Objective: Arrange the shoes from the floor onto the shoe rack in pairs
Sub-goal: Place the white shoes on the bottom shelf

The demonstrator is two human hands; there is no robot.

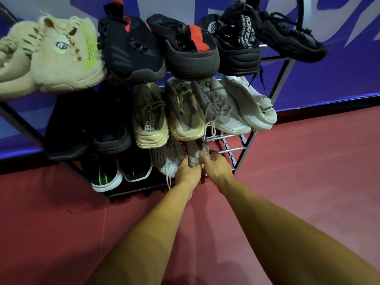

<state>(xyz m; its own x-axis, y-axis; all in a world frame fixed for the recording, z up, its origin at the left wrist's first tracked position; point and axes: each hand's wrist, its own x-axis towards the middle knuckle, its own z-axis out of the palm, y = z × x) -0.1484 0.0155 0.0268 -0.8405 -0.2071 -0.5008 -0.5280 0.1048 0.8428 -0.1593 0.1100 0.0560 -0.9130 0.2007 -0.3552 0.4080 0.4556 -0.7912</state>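
Note:
A grey-white knit shoe [195, 154] lies on the bottom shelf of the metal shoe rack [232, 149]. My left hand [188, 172] holds its heel from the left and my right hand [216, 167] grips it from the right. Its white knit mate [167, 159] lies just to its left, with a lace hanging down. Further left on the same shelf sit two black shoes [121, 169], one with a green stripe. The middle shelf carries black, beige and white pairs. The top shelf holds cream and black shoes.
The rack stands on a red floor [308, 171] against a blue and white wall [339, 79]. Bare rods of the bottom shelf show to the right of the held shoe. No shoes lie on the visible floor.

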